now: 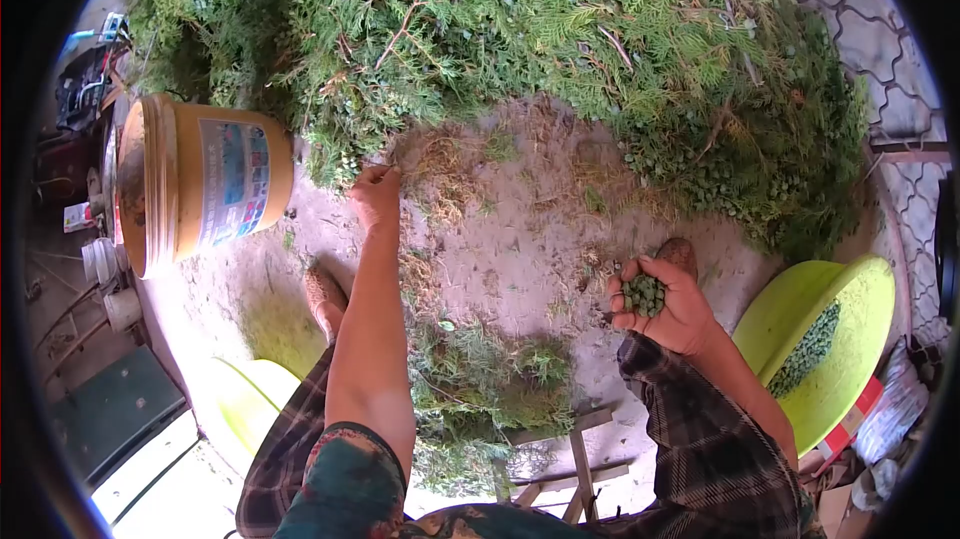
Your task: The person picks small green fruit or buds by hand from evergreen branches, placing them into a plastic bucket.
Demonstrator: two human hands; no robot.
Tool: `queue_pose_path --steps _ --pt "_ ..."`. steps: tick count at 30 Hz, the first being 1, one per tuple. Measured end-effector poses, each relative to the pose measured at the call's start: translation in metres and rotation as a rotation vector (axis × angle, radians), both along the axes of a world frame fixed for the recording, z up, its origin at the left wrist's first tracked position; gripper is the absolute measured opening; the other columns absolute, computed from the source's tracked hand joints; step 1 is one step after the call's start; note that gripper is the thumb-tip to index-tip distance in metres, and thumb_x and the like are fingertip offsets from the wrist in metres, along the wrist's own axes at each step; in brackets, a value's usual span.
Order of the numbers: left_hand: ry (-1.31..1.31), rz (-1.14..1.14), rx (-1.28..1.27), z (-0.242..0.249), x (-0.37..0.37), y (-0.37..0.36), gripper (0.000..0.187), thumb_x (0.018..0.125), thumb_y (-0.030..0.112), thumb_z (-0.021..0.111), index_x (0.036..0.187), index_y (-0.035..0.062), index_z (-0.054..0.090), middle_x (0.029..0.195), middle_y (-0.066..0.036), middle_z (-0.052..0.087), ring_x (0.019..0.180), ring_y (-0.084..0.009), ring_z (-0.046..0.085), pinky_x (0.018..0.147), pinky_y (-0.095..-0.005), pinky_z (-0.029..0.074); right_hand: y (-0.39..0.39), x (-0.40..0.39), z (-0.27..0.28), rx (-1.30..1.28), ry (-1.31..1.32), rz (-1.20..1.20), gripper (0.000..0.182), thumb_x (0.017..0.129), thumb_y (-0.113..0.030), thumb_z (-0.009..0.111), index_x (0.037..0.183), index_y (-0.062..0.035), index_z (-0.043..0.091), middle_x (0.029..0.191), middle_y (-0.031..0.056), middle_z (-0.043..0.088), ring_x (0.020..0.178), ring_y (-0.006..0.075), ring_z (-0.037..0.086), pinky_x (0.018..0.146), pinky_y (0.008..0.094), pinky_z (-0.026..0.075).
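Note:
A big heap of green conifer branches [560, 49] covers the ground ahead of me. My left hand [376, 195] reaches forward and pinches a twig at the near edge of the heap. My right hand [668, 304] is cupped, palm up, around a small pile of green berries [645, 293]. It hovers over the dirt, left of a yellow-green basin [850, 359] that holds more green berries [806, 349].
An orange bucket [180, 184] lies on its side at the left. Plucked green sprigs [480, 379] are piled between my feet. A second yellow-green basin [250, 399] sits by my left knee. A wooden stool frame [560, 459] is under me. Paved ground shows at the top right.

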State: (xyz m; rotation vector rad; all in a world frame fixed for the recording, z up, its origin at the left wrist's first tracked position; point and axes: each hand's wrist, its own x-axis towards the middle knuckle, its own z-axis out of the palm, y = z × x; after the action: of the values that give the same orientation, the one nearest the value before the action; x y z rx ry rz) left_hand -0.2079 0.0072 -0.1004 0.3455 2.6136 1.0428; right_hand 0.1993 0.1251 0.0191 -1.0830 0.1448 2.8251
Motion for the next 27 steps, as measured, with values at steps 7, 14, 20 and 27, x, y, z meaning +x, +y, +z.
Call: queue_pose_path --steps 7,14,20,27 --pt "0.050 -0.124 -0.109 0.029 0.001 0.026 0.030 0.069 0.030 0.073 0.086 0.0053 0.070 0.077 -0.014 0.067 0.069 -0.0219 0.064 0.067 -0.0345 0.050 0.002 -0.003 -0.002 -0.025 -0.016 0.005 0.026 0.094 -0.026 0.044 0.091 -0.0038 0.057 0.096 0.0162 0.059 0.081 0.0262 0.061 0.071 0.0429 0.053" --pt "0.306 -0.266 -0.351 0.023 0.021 0.026 0.019 0.074 0.023 0.063 0.080 0.0061 0.068 0.075 -0.017 0.066 0.071 -0.0326 0.065 0.065 -0.0408 0.051 0.000 -0.003 -0.001 -0.004 -0.002 0.015 0.025 0.094 -0.025 0.044 0.091 -0.0039 0.057 0.097 0.0161 0.059 0.081 0.0268 0.061 0.071 0.0431 0.053" --pt "0.138 -0.247 -0.105 0.036 0.058 -0.023 0.014 0.076 0.017 0.065 0.080 0.0036 0.065 0.064 -0.009 0.061 0.053 -0.0187 0.055 0.052 -0.0326 0.043 0.000 -0.008 0.007 0.048 -0.057 0.035 0.028 0.094 -0.029 0.045 0.089 -0.0039 0.057 0.091 0.0140 0.059 0.078 0.0234 0.060 0.062 0.0359 0.051" --pt "-0.648 -0.211 0.207 0.124 0.125 0.005 0.008 0.082 0.011 0.062 0.086 0.0036 0.062 0.060 0.006 0.048 0.048 -0.0024 0.039 0.042 -0.0202 0.027 0.009 -0.012 -0.001 0.362 0.196 0.305 0.030 0.094 -0.033 0.048 0.093 -0.0034 0.055 0.077 0.0060 0.055 0.060 0.0137 0.053 0.047 0.0275 0.044"
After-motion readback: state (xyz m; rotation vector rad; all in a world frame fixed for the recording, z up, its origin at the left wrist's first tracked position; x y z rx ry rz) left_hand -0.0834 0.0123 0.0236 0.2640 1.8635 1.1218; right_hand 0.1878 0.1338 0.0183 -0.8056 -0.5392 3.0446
